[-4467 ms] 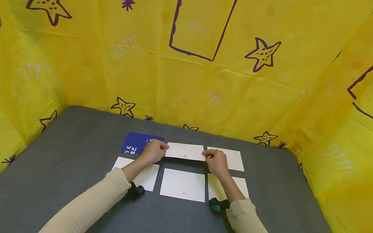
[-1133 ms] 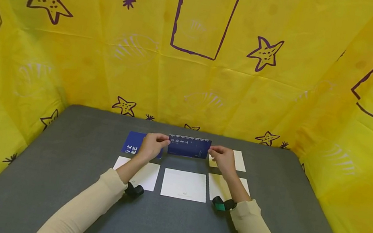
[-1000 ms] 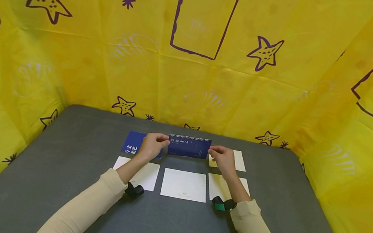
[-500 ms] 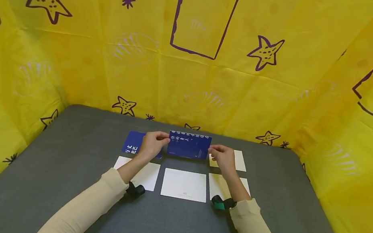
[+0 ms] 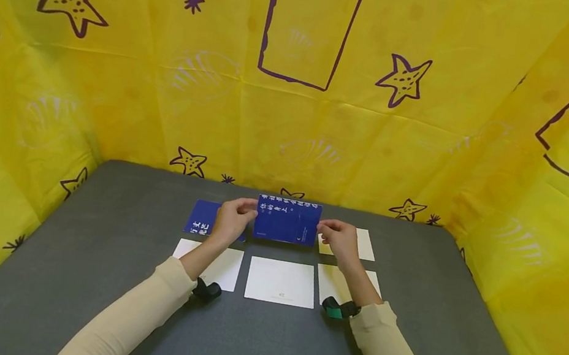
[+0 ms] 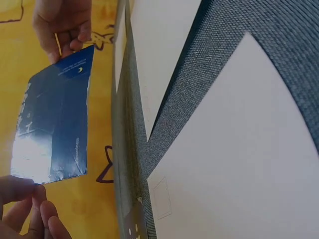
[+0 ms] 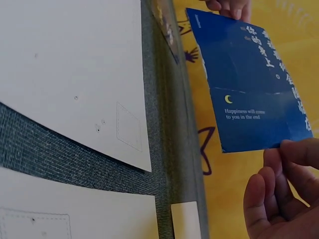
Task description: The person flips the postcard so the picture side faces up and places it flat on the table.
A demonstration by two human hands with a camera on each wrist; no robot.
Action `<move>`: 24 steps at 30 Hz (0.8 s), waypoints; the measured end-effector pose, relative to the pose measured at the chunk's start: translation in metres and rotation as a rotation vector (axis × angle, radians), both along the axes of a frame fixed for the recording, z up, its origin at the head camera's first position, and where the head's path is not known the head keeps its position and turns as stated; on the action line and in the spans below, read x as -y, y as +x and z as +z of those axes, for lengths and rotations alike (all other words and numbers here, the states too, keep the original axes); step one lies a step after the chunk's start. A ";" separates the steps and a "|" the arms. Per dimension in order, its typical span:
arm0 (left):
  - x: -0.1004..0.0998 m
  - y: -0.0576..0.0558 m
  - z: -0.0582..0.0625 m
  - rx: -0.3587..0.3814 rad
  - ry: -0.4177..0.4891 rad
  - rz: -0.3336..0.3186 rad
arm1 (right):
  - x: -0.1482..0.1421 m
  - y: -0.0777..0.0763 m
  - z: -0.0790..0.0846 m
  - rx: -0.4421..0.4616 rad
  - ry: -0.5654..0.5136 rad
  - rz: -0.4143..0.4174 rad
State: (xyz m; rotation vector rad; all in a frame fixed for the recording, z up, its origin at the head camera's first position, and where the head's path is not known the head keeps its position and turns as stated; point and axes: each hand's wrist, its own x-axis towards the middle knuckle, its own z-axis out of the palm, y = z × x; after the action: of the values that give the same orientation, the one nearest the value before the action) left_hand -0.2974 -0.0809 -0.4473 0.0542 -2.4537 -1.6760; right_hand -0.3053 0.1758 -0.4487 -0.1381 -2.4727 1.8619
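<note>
A blue postcard (image 5: 287, 221) with white characters and a small yellow moon is held up off the table, its printed face tilted toward the head camera. My left hand (image 5: 232, 219) pinches its left edge between thumb and fingers. At the opposite edge, my right hand (image 5: 340, 240) pinches it the same way, as the right wrist view shows with the thumb (image 7: 301, 149) on the card. Behind my left hand lies another blue postcard (image 5: 202, 217), partly covered. A white-backed card (image 5: 365, 245) lies beyond my right hand, partly hidden by it.
A near row holds three white-backed cards: a left one (image 5: 225, 270), a middle one (image 5: 281, 281) and a right one (image 5: 329, 281), the outer two partly under my forearms. The grey table (image 5: 257, 347) meets a yellow patterned cloth (image 5: 216, 117) at its back and sides.
The held card has turned from its white side to its blue printed side, and has tilted further so more of the print shows. Both hands have kept their pinch at its edges.
</note>
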 end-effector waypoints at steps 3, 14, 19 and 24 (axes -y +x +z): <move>-0.001 0.000 0.000 -0.001 -0.009 0.014 | 0.000 0.000 0.000 -0.008 -0.012 -0.002; -0.006 0.000 -0.002 -0.017 -0.013 0.080 | 0.001 0.001 0.001 -0.005 -0.045 -0.057; -0.006 0.000 -0.003 -0.018 -0.003 0.094 | 0.003 0.000 0.001 -0.010 -0.060 -0.062; -0.008 0.000 -0.003 -0.030 -0.005 0.111 | 0.006 0.000 0.001 0.000 -0.055 -0.070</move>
State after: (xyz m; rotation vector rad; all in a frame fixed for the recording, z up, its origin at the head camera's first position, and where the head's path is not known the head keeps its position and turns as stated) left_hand -0.2970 -0.0731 -0.4507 0.1604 -2.3868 -1.6126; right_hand -0.3052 0.1702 -0.4476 -0.2242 -2.3850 1.9022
